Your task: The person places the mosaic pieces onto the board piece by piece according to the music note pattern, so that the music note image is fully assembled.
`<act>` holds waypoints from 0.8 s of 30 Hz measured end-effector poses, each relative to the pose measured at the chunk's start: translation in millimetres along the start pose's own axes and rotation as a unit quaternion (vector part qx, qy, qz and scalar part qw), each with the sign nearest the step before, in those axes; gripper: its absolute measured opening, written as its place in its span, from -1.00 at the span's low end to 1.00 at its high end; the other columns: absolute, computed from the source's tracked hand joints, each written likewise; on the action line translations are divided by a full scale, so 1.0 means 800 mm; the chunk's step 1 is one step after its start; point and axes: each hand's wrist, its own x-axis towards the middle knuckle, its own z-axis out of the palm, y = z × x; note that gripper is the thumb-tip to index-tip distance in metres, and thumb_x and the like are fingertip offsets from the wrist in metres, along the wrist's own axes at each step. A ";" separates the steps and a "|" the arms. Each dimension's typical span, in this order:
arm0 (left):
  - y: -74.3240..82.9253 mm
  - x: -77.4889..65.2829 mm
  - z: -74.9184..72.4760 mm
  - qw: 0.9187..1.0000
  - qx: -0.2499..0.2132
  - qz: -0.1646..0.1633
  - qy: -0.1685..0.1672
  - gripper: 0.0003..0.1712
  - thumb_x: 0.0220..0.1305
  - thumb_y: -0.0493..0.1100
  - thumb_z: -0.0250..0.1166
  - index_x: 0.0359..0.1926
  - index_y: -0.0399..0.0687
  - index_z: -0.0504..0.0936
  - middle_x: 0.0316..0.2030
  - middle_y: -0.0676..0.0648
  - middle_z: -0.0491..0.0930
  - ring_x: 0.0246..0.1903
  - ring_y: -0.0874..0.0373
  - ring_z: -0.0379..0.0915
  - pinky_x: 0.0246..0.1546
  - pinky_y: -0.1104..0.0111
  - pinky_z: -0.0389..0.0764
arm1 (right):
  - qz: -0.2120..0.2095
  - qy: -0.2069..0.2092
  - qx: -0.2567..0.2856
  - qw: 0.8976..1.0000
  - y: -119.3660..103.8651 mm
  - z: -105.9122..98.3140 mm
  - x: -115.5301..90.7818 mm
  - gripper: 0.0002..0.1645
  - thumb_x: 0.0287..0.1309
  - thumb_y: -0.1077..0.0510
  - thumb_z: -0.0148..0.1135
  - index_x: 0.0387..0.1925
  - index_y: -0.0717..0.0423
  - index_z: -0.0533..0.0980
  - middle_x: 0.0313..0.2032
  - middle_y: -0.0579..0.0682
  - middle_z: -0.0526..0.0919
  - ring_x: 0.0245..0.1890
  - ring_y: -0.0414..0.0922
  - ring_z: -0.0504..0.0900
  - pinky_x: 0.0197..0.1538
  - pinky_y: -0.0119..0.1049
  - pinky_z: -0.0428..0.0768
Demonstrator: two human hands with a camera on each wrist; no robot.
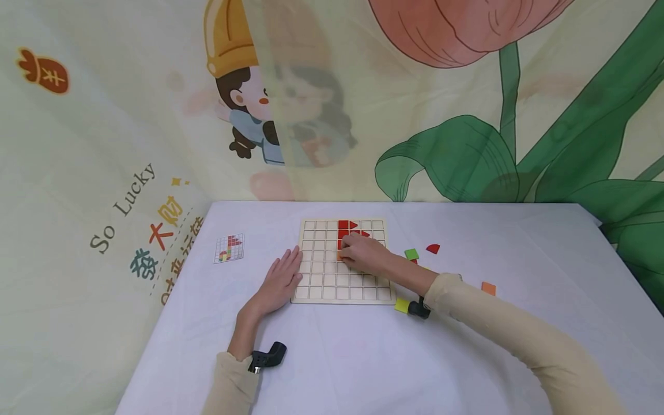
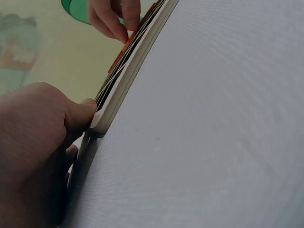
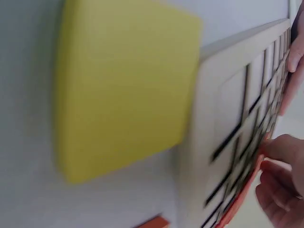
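The orange tile is near the middle of the board, pinched by the right hand; the left hand, fingers straight, touches the board's left edge; probably light, stiff and smooth, the tile suits fingertips on opposite edges

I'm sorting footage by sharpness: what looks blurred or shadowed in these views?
Right wrist: the yellow block has blurred edges; head: the board looks sharper, and a faint shadow lies below the right sleeve; left wrist: the left hand darkens into shadow lower down.
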 end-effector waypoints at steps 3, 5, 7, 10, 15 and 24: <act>-0.001 0.000 0.001 1.000 -0.003 0.002 0.007 -0.33 0.52 -0.11 -0.14 0.52 -0.20 -0.09 0.56 -0.13 -0.19 0.55 -0.10 -0.37 0.51 -0.05 -0.29 | 0.002 0.001 0.000 1.000 -0.001 -0.004 -0.005 -0.83 0.20 0.16 0.29 -0.19 0.03 0.72 -0.28 -0.05 0.63 -0.28 -0.15 0.49 -0.29 -0.43 0.55; -0.001 0.000 0.002 1.000 -0.002 0.002 0.007 -0.33 0.52 -0.11 -0.15 0.52 -0.20 -0.10 0.56 -0.13 -0.20 0.55 -0.10 -0.38 0.51 -0.06 -0.29 | 0.008 0.000 0.000 1.000 0.002 -0.006 -0.013 -0.79 0.21 0.16 0.28 -0.12 -0.01 0.70 -0.22 -0.06 0.66 -0.22 -0.15 0.53 -0.22 -0.41 0.59; -0.001 0.000 0.001 1.000 -0.002 0.002 0.005 -0.33 0.52 -0.10 -0.15 0.52 -0.20 -0.10 0.56 -0.13 -0.20 0.55 -0.10 -0.38 0.52 -0.05 -0.29 | 0.018 -0.003 0.007 1.000 0.007 -0.010 -0.025 -0.74 0.21 0.15 0.27 -0.06 -0.01 0.68 -0.16 -0.07 0.67 -0.17 -0.15 0.54 -0.17 -0.39 0.61; -0.001 -0.001 0.000 1.000 -0.003 0.000 0.001 -0.33 0.53 -0.10 -0.15 0.52 -0.19 -0.11 0.56 -0.13 -0.21 0.56 -0.09 -0.40 0.52 -0.05 -0.31 | 0.053 -0.016 0.031 0.998 0.014 -0.022 -0.050 -0.68 0.21 0.13 0.28 0.02 -0.01 0.64 -0.08 -0.05 0.66 -0.08 -0.12 0.54 -0.11 -0.34 0.63; 0.000 -0.001 0.000 1.000 -0.005 -0.002 0.000 -0.33 0.53 -0.10 -0.15 0.52 -0.19 -0.12 0.56 -0.12 -0.22 0.56 -0.09 -0.40 0.52 -0.05 -0.31 | 0.111 -0.014 0.056 0.992 0.031 -0.037 -0.101 -0.61 0.15 0.10 0.35 0.04 0.04 0.62 -0.05 -0.01 0.65 -0.02 -0.07 0.56 -0.09 -0.26 0.67; 0.000 0.000 0.000 1.000 -0.006 -0.009 -0.005 -0.33 0.53 -0.08 -0.16 0.52 -0.15 -0.13 0.56 -0.10 -0.23 0.56 -0.07 -0.42 0.52 -0.02 -0.32 | 0.205 -0.010 0.046 0.978 0.064 -0.032 -0.162 -0.65 0.14 0.16 0.35 0.00 0.04 0.64 -0.05 -0.01 0.66 -0.02 -0.05 0.58 -0.12 -0.18 0.70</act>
